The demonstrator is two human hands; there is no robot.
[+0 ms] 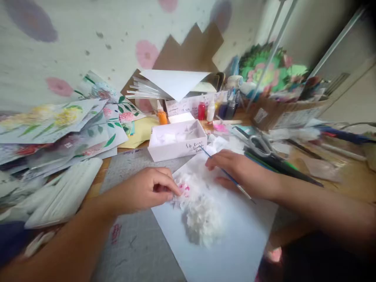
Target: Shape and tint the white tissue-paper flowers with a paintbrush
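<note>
My left hand (151,187) is closed, its thumb and forefinger pinched at the edge of a small white petal piece (185,189) with bright pink spots. Just below that piece a fluffy white artificial flower head (205,221) rests on a white sheet (235,239). My right hand (232,168) holds a thin blue paintbrush (227,175), which lies slantwise across it with the bristle end toward the wrist. The right fingertips are low over the sheet's upper part, beside white material; blur hides whether they touch it.
A white box (178,143) stands behind the sheet. Paint bottles, one orange (161,115) and one red (201,111), stand farther back. Scissors (261,147) lie right of my right hand. Flower-painted sheets (58,117) are piled left, and a cardboard box (284,113) sits back right.
</note>
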